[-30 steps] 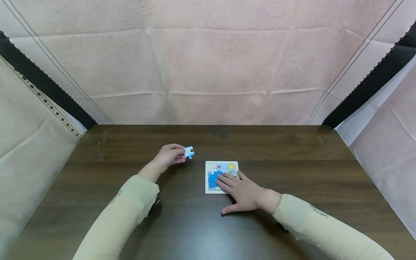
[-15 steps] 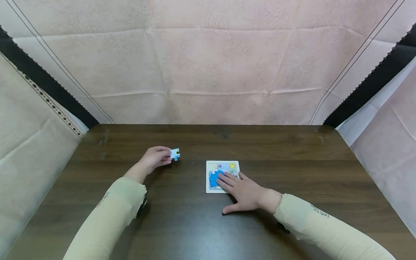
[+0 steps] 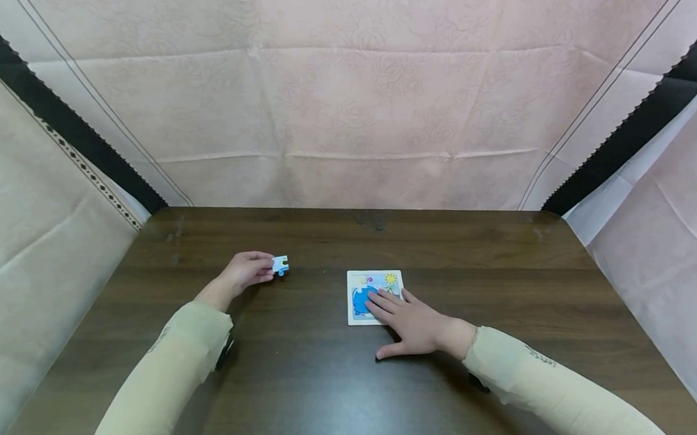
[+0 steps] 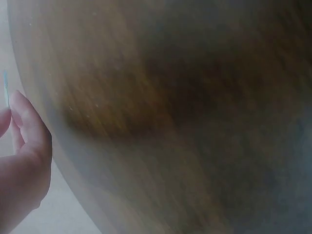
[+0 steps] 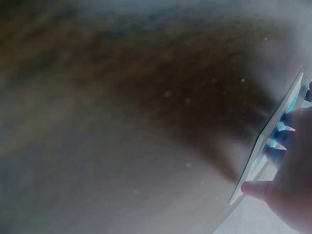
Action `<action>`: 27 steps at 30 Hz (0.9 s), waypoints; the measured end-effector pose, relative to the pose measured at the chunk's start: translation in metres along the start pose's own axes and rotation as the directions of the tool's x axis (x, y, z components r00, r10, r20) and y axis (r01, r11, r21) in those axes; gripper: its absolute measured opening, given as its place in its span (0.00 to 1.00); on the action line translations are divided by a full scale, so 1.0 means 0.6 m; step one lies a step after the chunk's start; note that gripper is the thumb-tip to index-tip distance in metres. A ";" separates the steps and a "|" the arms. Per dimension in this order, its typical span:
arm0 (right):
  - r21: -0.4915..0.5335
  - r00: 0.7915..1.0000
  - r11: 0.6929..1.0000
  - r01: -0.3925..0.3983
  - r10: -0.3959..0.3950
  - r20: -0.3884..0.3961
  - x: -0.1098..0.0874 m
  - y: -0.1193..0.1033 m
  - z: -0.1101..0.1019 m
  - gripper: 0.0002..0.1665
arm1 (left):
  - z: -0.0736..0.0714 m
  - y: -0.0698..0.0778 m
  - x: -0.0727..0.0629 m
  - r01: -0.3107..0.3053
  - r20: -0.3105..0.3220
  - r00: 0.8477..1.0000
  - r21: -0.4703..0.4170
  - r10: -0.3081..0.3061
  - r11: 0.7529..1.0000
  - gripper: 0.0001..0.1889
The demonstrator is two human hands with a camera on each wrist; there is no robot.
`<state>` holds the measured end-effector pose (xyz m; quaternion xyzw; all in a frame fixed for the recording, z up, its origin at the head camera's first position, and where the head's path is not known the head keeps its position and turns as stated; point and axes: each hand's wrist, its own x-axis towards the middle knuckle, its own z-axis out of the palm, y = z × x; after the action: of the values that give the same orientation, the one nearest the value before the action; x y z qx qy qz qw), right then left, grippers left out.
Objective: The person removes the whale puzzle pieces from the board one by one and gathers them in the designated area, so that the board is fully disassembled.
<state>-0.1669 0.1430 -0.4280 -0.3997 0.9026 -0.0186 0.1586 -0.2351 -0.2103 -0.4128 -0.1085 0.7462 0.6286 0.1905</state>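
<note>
Between thumb and fingers, my left hand (image 3: 243, 272) pinches a small light-blue jigsaw piece (image 3: 280, 265), a little above or at the tabletop; I cannot tell which. In the left wrist view the piece (image 4: 6, 87) shows edge-on at the fingertips. To the right lies a square puzzle board (image 3: 351, 297) with a white border, a blue figure and a yellow sun. My right hand (image 3: 412, 324) rests on its lower right part with spread, straight fingers, hiding that area. The right wrist view shows the board's edge (image 5: 258, 146) under the fingers.
A dark brown wooden table (image 3: 308, 385) carries everything. Pale patterned cloth (image 3: 379, 101) hangs behind its far edge and at both sides, with black bands (image 3: 628, 124) at the corners.
My left hand has moved left, away from the puzzle board, carrying the jigsaw piece, and lately slightly nearer to me. The right hand keeps its place on the board.
</note>
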 end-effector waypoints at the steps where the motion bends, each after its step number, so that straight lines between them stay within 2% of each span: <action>1: 0.003 1.000 1.000 0.004 -0.004 -0.005 -0.001 0.001 0.001 0.53 | -0.001 -0.001 0.000 0.000 -0.001 1.000 0.001 0.000 1.000 0.23; 6: 0.012 0.999 1.000 0.021 -0.021 -0.036 -0.012 0.006 0.006 0.53 | -0.004 -0.005 0.001 -0.013 0.001 1.000 0.022 0.013 1.000 0.23; 18: 0.042 0.996 0.999 -0.019 0.023 -0.089 -0.057 0.026 0.009 0.52 | 0.001 -0.010 0.006 -0.028 0.008 1.000 0.069 0.027 0.997 0.22; 27: 0.041 0.996 0.999 -0.029 0.032 -0.082 -0.069 0.031 0.022 0.53 | 0.004 -0.014 0.009 -0.024 -0.039 0.999 0.196 0.032 0.980 0.19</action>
<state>-0.1500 0.1870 -0.4322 -0.3814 0.9140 -0.0506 0.1292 -0.2362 -0.2089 -0.4233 -0.0918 0.8096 0.5524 0.1758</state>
